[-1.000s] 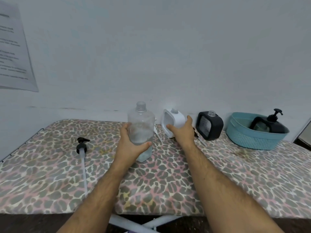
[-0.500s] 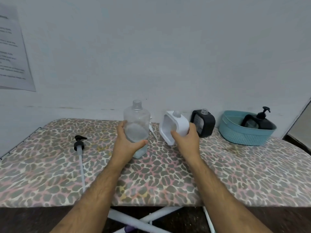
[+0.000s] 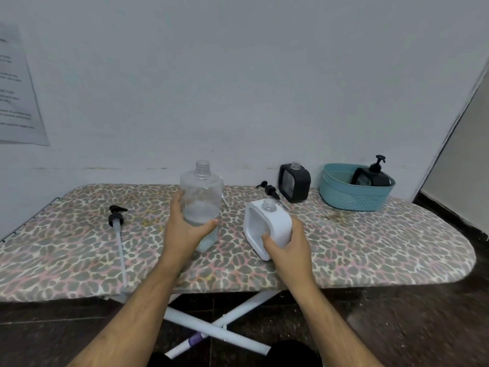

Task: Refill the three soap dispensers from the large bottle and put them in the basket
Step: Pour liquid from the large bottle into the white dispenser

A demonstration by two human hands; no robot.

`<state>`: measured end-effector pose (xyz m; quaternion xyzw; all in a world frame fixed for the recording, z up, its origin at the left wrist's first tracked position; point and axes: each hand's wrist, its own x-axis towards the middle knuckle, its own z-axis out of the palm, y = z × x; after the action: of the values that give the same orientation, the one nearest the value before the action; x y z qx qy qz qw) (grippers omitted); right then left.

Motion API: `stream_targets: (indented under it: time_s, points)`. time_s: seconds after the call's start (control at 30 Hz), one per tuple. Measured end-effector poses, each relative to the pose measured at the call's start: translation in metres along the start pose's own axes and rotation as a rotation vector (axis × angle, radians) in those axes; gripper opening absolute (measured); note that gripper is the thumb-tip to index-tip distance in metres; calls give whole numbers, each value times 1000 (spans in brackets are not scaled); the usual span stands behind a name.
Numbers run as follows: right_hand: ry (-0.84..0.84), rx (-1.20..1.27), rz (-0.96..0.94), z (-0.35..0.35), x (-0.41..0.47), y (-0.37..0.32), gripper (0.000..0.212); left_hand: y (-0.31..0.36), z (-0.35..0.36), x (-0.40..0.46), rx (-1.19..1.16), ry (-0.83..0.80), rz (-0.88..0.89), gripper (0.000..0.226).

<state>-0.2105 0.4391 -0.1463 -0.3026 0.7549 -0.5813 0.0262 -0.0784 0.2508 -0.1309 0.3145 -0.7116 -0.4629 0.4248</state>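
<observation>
Left hand (image 3: 189, 229) wrapped around the large bottle (image 3: 202, 205), uncapped, upright, base on or just above the ironing board (image 3: 370, 247); liquid sits low, roughly the bottom third. Right hand (image 3: 287, 245) grips the white dispenser (image 3: 267, 226) by its lower corner, body tilted toward the left, neck open, pulled to the near middle of the board. Risks, as judged: dispenser neck is narrow against the bottle's wide mouth, so a fast tip would likely overshoot and spill on the fabric cover; the tilt of the dispenser would need correcting before pouring or fill would run out; a wet bottle wall could slip in a one-handed hold. Board stands on crossed legs and may wobble under pressure. Surroundings: long pump with tube (image 3: 117, 229) lies well to the left; a small black pump head (image 3: 270, 189) lies behind, just beside the black dispenser (image 3: 295, 182), also uncapped. Teal basket (image 3: 354, 197) at far right already holds one capped dark dispenser (image 3: 373, 176). Path between bottle and white dispenser looks unobstructed
</observation>
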Motion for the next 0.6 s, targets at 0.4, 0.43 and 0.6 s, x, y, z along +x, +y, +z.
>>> stream_targets:
  time_s: [0.4, 0.43, 0.6]
  points:
    - [37, -31, 14, -11, -11, 12, 59, 22, 3, -27, 94, -105, 96, 104]
    - [9, -31, 2, -10, -10, 11, 61, 26, 1, -30, 110, -87, 109, 103]
    - [1, -82, 9, -6, -14, 12, 73, 31, -5, -32, 169, -169, 89, 105]
